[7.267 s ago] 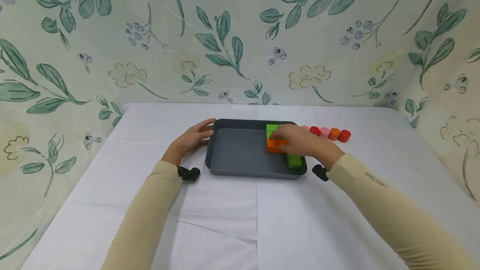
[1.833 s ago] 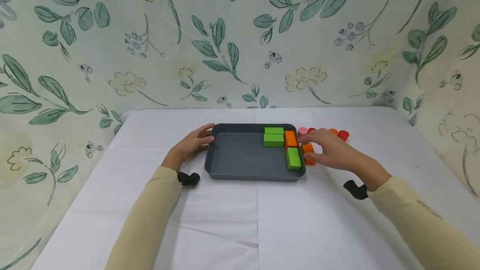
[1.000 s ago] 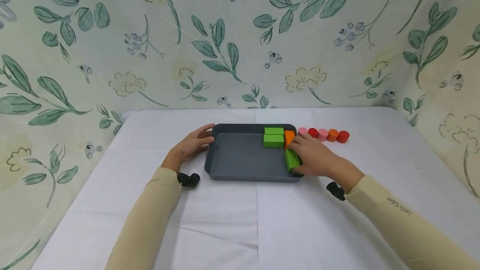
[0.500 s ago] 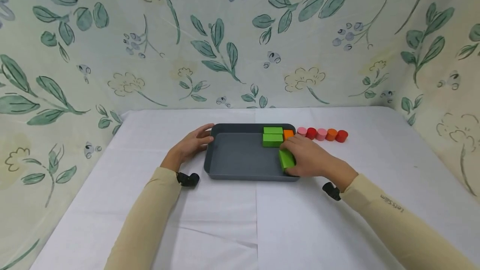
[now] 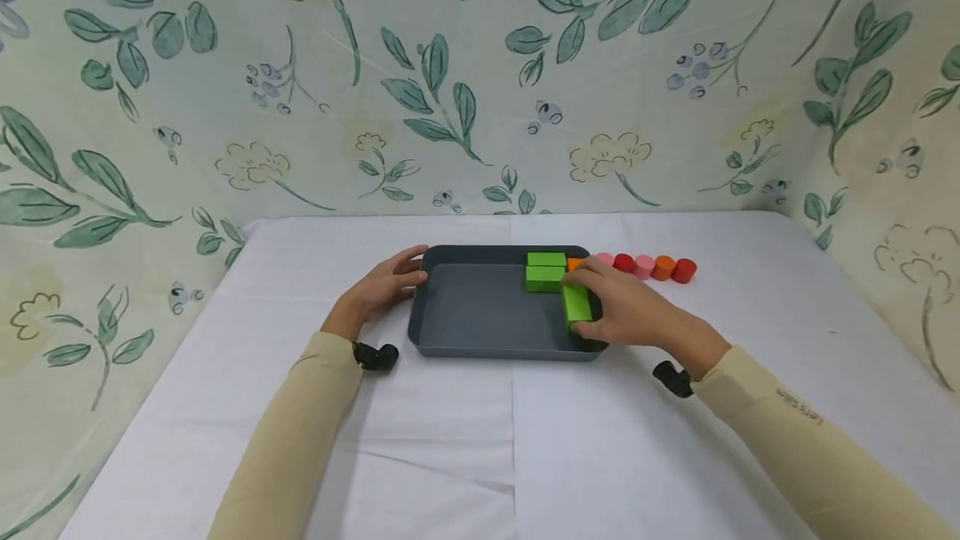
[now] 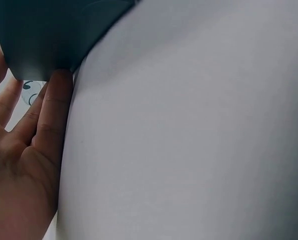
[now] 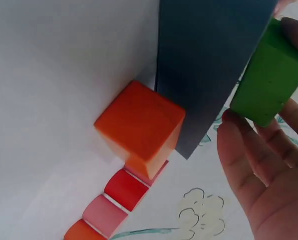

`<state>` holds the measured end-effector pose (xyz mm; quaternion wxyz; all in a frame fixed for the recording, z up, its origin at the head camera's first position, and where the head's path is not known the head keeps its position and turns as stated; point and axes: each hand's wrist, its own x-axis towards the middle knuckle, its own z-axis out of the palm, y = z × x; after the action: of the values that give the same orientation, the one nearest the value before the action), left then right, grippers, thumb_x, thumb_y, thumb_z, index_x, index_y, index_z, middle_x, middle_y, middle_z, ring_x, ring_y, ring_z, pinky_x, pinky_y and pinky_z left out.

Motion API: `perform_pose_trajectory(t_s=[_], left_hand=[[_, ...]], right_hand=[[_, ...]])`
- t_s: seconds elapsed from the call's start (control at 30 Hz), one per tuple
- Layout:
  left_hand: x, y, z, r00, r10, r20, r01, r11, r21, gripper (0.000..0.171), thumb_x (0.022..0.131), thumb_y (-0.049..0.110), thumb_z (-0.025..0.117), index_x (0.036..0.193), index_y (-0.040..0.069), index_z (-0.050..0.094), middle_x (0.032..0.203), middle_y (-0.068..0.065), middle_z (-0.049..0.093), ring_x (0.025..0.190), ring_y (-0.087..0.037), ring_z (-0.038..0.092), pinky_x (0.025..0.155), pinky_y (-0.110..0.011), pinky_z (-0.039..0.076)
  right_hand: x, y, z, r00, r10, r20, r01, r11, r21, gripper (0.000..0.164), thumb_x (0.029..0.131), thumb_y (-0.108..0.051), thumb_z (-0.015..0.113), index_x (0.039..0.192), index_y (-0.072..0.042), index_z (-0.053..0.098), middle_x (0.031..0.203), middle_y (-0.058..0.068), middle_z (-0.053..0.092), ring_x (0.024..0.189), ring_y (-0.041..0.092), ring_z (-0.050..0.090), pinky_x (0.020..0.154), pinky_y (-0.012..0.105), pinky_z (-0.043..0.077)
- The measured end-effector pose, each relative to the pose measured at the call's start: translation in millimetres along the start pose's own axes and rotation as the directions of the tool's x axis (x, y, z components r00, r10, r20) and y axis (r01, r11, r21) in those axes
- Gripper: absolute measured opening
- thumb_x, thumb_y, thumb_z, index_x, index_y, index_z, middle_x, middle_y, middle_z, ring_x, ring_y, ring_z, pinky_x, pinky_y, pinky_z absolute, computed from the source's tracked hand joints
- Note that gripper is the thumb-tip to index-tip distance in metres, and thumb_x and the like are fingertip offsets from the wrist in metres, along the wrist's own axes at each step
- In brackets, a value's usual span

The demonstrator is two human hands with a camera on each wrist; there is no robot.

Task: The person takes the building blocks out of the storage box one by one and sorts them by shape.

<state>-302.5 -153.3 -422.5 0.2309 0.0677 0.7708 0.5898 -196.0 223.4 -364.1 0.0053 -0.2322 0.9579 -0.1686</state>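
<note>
- Because the right hand [image 5: 630,308] now pinches the green block [image 5: 576,305] over the tray [image 5: 480,302], this block no longer rests in the corner; its place seems not settled.
- The left hand [image 5: 377,288], well apart, touches the round-cornered tray with extended fingers.
- Below the right hand is a smooth, straight-edged orange block [image 7: 141,120].
- Beyond it, small cylinders [image 5: 644,267] form a row.

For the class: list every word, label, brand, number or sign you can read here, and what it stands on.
"Lets…" (uncertain): dark lettering on the beige cloth right sleeve; the rest is too small and blurred to read.
No readable text: dark grey rectangular tray, green rectangular blocks, orange rectangular blocks, or red, pink and orange cylinders.
</note>
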Motion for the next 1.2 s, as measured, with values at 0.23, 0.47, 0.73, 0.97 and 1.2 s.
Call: perform_pose_trajectory(t_s=[0.23, 0.47, 0.73, 0.97, 1.2], left_hand=[[-1.1, 2.2, 2.7, 1.000, 0.013, 0.005, -0.013, 1.000, 0.017, 0.065, 0.101, 0.018, 0.056, 0.158, 0.027, 0.026, 0.166, -0.010, 0.023, 0.152, -0.033, 0.028, 0.125, -0.053, 0.025], [-1.0, 4.1, 2.8, 1.000, 0.010, -0.002, -0.010, 1.000, 0.024, 0.065, 0.100, 0.019, 0.057, 0.157, 0.027, 0.027, 0.165, -0.010, 0.025, 0.151, -0.033, 0.030, 0.125, -0.053, 0.026], [-0.6, 3.6, -1.2, 1.000, 0.005, 0.003, -0.005, 1.000, -0.002, 0.066, 0.101, 0.018, 0.057, 0.158, 0.026, 0.025, 0.166, -0.010, 0.022, 0.152, -0.033, 0.028, 0.125, -0.053, 0.025], [-1.0, 2.1, -1.6, 1.000, 0.006, -0.006, -0.006, 1.000, 0.009, 0.066, 0.100, 0.019, 0.058, 0.157, 0.027, 0.026, 0.166, -0.009, 0.023, 0.152, -0.033, 0.028, 0.125, -0.053, 0.025], [-1.2, 0.9, 0.2, 1.000, 0.008, -0.008, -0.008, 1.000, 0.015, 0.065, 0.100, 0.018, 0.058, 0.157, 0.027, 0.028, 0.166, -0.009, 0.023, 0.151, -0.033, 0.029, 0.125, -0.053, 0.026]], right_hand=[[-22.9, 22.3, -20.1, 0.989, 0.009, -0.147, 0.001, 0.998, 0.067, 0.062, 0.079, -0.019, 0.083, 0.134, -0.008, 0.057, 0.130, 0.011, 0.053, 0.106, 0.027, 0.058, 0.082, 0.043, 0.062], [-55.5, 53.7, -40.2, 0.971, 0.110, -0.213, -0.100, 0.993, 0.056, 0.063, 0.079, -0.016, 0.083, 0.134, -0.004, 0.056, 0.128, 0.018, 0.052, 0.107, 0.034, 0.056, 0.080, 0.048, 0.062], [-78.6, 82.5, -40.9, 0.961, 0.150, -0.231, -0.125, 0.985, 0.119, 0.066, 0.076, -0.004, 0.083, 0.133, 0.003, 0.052, 0.129, 0.023, 0.049, 0.109, 0.040, 0.055, 0.086, 0.054, 0.055], [-77.8, 86.8, -29.8, 0.966, 0.224, -0.131, -0.205, 0.968, 0.145, 0.066, 0.082, -0.008, 0.079, 0.138, 0.002, 0.047, 0.136, 0.027, 0.049, 0.116, 0.046, 0.055, 0.094, 0.060, 0.052], [-67.0, 85.1, -18.5, 0.973, 0.224, -0.064, -0.214, 0.968, 0.129, 0.066, 0.083, -0.014, 0.080, 0.139, 0.001, 0.049, 0.134, 0.026, 0.053, 0.117, 0.047, 0.056, 0.095, 0.059, 0.054]])
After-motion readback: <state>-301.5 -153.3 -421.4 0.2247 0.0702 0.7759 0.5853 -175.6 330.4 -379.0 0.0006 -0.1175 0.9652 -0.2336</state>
